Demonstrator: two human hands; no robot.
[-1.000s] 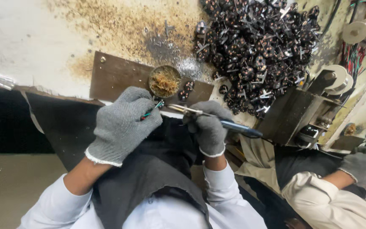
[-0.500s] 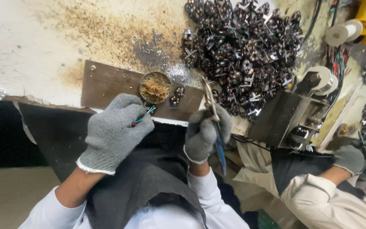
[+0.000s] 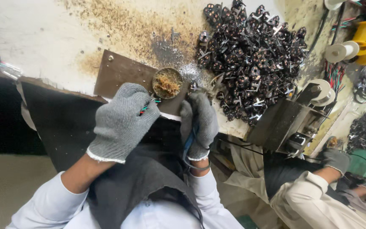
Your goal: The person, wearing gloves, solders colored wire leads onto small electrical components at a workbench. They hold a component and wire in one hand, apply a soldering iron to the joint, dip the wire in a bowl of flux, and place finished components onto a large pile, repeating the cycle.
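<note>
- Left hand [image 3: 121, 121], gloved, fist closed on thin coloured wires [image 3: 148, 106]; only their tips show.
- Right hand [image 3: 199, 123] grips a blue-handled tool [image 3: 188, 142], its tip hidden near the round tin [image 3: 167, 83] on the surface [image 3: 43, 46].

Thin coloured wires [image 3: 148, 106], red and green among them, stick out from the gloved left hand [image 3: 121, 121], pointing right toward the small round tin [image 3: 167, 83] of brownish paste. A blue-handled tool [image 3: 190, 138] stands almost upright in the gloved right hand [image 3: 198, 123], tip up just right of the tin.
</note>
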